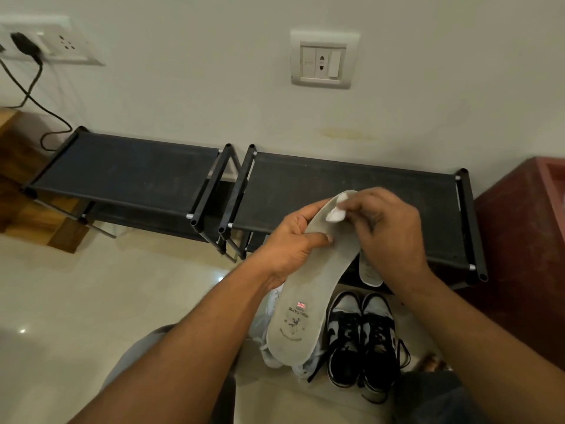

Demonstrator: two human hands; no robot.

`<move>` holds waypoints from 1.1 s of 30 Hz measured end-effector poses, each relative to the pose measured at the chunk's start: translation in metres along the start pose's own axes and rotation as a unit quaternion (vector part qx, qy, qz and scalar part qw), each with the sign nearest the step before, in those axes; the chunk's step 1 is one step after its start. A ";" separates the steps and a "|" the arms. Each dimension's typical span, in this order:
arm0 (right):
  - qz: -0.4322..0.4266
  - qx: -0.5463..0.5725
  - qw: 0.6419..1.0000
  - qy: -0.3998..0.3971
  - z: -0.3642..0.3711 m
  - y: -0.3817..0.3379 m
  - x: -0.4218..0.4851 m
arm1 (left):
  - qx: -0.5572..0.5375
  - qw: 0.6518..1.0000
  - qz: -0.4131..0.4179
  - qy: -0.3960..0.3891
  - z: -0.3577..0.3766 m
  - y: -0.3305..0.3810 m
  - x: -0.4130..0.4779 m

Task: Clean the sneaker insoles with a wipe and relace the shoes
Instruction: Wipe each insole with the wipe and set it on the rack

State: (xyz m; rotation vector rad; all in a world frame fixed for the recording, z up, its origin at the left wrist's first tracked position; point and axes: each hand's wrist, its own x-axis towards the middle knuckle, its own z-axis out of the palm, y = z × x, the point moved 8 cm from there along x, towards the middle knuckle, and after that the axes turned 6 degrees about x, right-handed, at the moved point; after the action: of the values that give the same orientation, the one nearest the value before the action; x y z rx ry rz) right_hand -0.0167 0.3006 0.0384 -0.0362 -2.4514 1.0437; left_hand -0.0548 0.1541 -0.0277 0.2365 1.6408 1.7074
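My left hand (293, 240) grips a long grey insole (308, 304) at its upper part, thumb across the top face; a printed logo shows near its heel end. My right hand (388, 228) pinches a small white wipe (336, 213) against the insole's toe end. A second insole (369, 272) lies below my right wrist, partly hidden. A pair of black-and-white sneakers (362, 338) stands on the floor, toes toward the rack, with a black lace trailing loose.
Two low black shoe racks (128, 172) (351, 182) stand against the wall ahead. A dark red cabinet (526, 246) is at the right, a wooden unit (21, 191) at the left. A pale cloth bundle (269, 325) lies under the insole. My knees frame the bottom.
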 end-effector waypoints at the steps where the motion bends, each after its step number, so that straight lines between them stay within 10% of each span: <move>1: -0.027 -0.001 0.999 -0.022 0.005 -0.006 -0.004 | -0.001 1.000 0.001 0.002 -0.001 -0.001 0.000; 33: -0.023 -0.019 0.997 -0.069 0.016 -0.005 -0.007 | -0.038 0.995 -0.053 0.071 -0.023 -0.002 0.000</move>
State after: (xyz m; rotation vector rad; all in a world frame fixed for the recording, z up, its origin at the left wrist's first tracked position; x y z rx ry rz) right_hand -0.0166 0.2851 0.0299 0.0822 -2.5819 1.0109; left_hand -0.0681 0.1357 -0.0335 -0.0095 1.6546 1.7357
